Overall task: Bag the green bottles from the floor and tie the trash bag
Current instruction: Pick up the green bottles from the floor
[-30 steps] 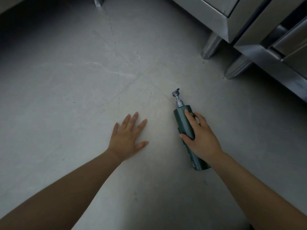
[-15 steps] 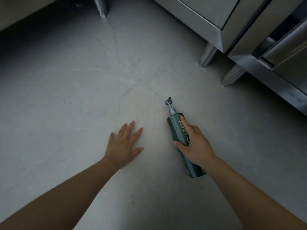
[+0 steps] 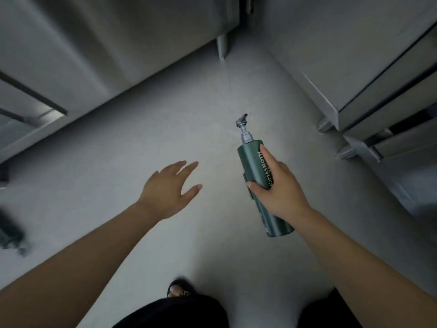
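Observation:
A dark green pump bottle [image 3: 254, 162] with a grey pump head is off the floor, gripped round its middle by my right hand [image 3: 277, 190]; its pump points away from me. My left hand [image 3: 169, 189] hovers above the floor to the left of the bottle, fingers spread and holding nothing. A second green bottle [image 3: 9, 235] lies blurred on the floor at the far left edge. No trash bag is in view.
Stainless steel cabinets [image 3: 94, 50] stand on legs at the left and back, and more steel units with drawers [image 3: 378, 91] on the right. Grey floor [image 3: 142, 138] runs between them. My dark-clothed legs and one foot [image 3: 179, 291] show at the bottom.
My right hand has lifted the green bottle off the floor. My left hand has come up off the floor. The view has pulled back and up, and cabinets and a second bottle now show.

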A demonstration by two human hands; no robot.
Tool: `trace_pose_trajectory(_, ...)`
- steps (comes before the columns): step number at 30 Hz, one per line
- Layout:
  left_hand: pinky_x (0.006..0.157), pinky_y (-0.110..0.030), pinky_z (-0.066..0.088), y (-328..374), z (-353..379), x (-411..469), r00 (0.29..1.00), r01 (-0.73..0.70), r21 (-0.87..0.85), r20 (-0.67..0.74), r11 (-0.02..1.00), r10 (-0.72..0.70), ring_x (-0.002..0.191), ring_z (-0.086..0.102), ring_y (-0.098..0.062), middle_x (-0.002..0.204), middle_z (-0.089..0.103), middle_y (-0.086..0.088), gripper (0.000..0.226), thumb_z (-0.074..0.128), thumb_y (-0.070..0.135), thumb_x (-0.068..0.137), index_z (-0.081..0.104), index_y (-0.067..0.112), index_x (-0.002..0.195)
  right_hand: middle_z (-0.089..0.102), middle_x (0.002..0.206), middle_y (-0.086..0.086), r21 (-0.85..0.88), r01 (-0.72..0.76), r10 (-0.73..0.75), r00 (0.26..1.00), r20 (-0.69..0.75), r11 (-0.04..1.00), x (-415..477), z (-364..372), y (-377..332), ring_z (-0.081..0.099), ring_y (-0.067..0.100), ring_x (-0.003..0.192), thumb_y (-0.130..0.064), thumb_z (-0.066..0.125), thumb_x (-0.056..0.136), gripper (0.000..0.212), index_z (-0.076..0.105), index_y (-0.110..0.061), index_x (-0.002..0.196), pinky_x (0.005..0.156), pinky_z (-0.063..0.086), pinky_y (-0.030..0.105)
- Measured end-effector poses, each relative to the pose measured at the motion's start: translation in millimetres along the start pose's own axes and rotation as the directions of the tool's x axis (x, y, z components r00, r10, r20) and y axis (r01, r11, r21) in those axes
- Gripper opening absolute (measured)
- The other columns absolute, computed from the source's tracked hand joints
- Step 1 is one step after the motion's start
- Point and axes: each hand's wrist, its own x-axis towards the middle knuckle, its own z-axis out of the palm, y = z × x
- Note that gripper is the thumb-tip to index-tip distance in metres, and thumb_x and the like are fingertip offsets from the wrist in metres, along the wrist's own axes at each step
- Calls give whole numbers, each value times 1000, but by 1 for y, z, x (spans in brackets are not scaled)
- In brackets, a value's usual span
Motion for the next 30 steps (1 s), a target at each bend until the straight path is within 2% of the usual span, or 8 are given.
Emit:
trace_pose_trajectory(4,106,-41,36,33,-145,-61,990,60,-166,-120,984,-80,132,40,-22,148,39,-2,59,37,54,92,30,28,145,42,107,-8,0,64,-64,998,17,998,-37,-90,-120,45,0,80,-38,66,80,88,5,-52,143,66,30,12)
trace_pose_trajectory(8,100,-34,36,79,-291,-141,967,63,-299,-216,952,-132,127,43,-21,145,41,1,57,40,52,92,33,28,143,42,108,-11,22,145,-146,989,14,989,-86,-195,-248,45,-4,84,-39,67,79,88,7,-54,141,70,32,13)
trace_pose_trajectory(10,94,-29,35,98,-357,-185,945,75,-366,-271,928,-183,116,52,-24,143,43,1,55,42,50,92,35,29,142,41,110,-15,47,186,-186,982,6,981,-113,-243,-306,44,-8,87,-39,68,79,86,11,-55,141,72,31,10)
trace_pose_trajectory(14,84,-26,38,118,-450,-268,899,76,-453,-353,888,-257,96,58,-25,138,46,6,52,45,50,91,38,33,139,44,119,-19,92,264,-269,962,54,960,-162,-311,-395,47,2,104,-41,69,76,85,14,-57,139,86,36,21)
trace_pose_trajectory(18,84,-33,48,115,-495,-333,867,67,-500,-399,864,-298,101,58,-19,139,44,10,53,41,54,88,37,37,138,44,130,-20,130,355,-374,909,182,926,-195,-332,-458,48,4,120,-38,71,76,84,17,-59,137,100,40,29)
trace_pose_trajectory(22,105,-50,35,87,-504,-379,870,157,-476,-349,866,-349,131,40,-20,146,39,4,62,35,58,85,32,35,143,47,132,-18,108,422,-435,865,248,900,-215,-309,-509,49,5,119,-36,72,76,85,18,-59,137,103,41,34)
trace_pose_trajectory(26,105,-52,34,46,-498,-426,845,259,-477,-309,840,-436,127,43,-23,146,40,3,65,33,60,85,31,33,143,45,134,-24,113,458,-468,815,342,882,-230,-261,-554,48,4,121,-38,71,75,84,20,-59,137,104,41,34)
trace_pose_trajectory(30,102,-46,38,-3,-489,-472,802,343,-512,-277,787,-530,114,53,-25,144,42,4,63,33,61,86,32,33,142,35,118,-53,122,510,-512,760,399,852,-238,-212,-594,44,-14,116,-50,67,68,82,20,-65,133,95,36,17)
